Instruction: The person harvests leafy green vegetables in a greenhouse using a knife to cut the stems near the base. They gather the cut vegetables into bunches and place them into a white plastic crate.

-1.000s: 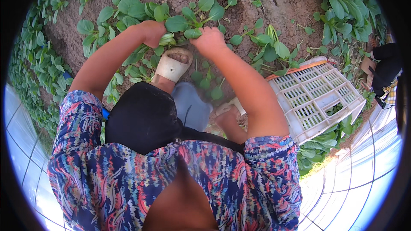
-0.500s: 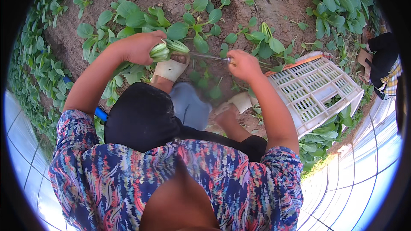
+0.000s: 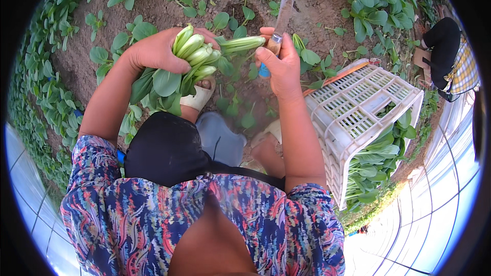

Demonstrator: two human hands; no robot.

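My left hand [image 3: 161, 53] is closed round a bunch of bok choy [image 3: 192, 48], its pale cut stem ends facing up and its green leaves hanging below. One more bok choy [image 3: 243, 44] lies crosswise between my hands, its stem end close to my right fingers; I cannot tell which hand bears it. In my right hand [image 3: 281, 66] is a curved harvesting knife [image 3: 286, 2]. Its blade points away from me, and the wooden handle ends in blue beneath my thumb.
A white slatted plastic crate [image 3: 335, 145] lies on its side at the right, with leafy greens [image 3: 371, 168] in it. Growing plants [image 3: 41, 82] line the left, others dot the brown soil [image 3: 322, 10]. Another person [image 3: 450, 56] is at the far right. My sandalled foot [image 3: 197, 94] is below the bunch.
The knife has swung from pointing left to pointing away from me. My left hand has turned the bunch so several stem ends show. The crate now appears farther left, showing more of its greens.
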